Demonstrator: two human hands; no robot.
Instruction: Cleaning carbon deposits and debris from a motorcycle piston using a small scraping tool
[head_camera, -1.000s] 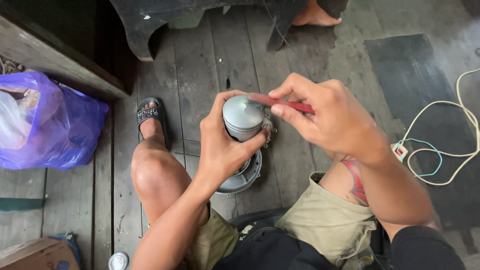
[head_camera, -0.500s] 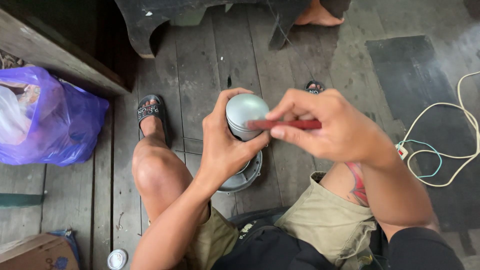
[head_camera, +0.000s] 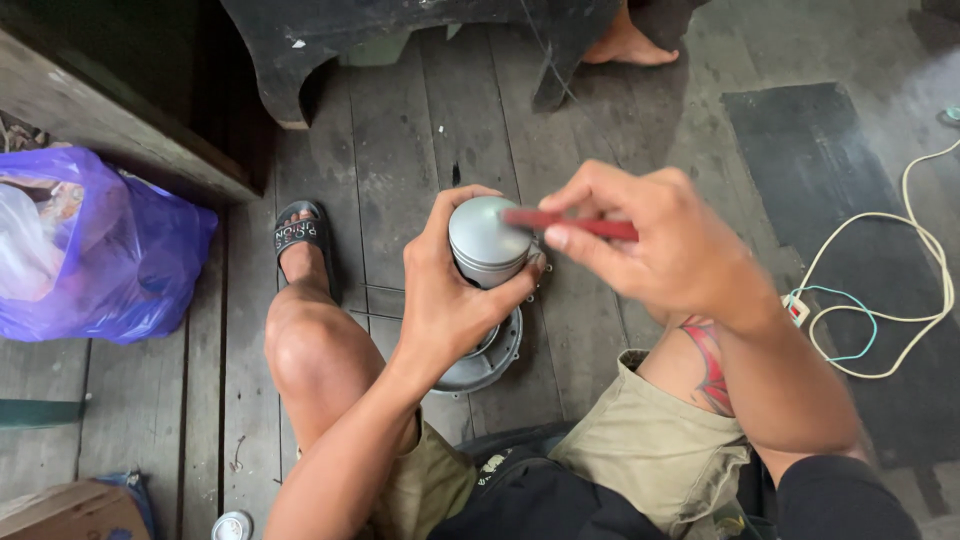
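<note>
My left hand (head_camera: 450, 300) gripped the metal piston (head_camera: 487, 240) upright, steadying it while my right hand (head_camera: 660, 245) pinched a red tool (head_camera: 570, 222) across its crown.

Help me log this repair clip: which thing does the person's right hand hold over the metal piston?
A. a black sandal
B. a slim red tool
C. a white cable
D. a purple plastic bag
B: the right hand pinches a slim red tool whose tip lies across the top of the metal piston, which the left hand grips from the side.

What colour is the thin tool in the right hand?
Red, seen in the head view: the tool lies across the grey metal cylinder.
</note>
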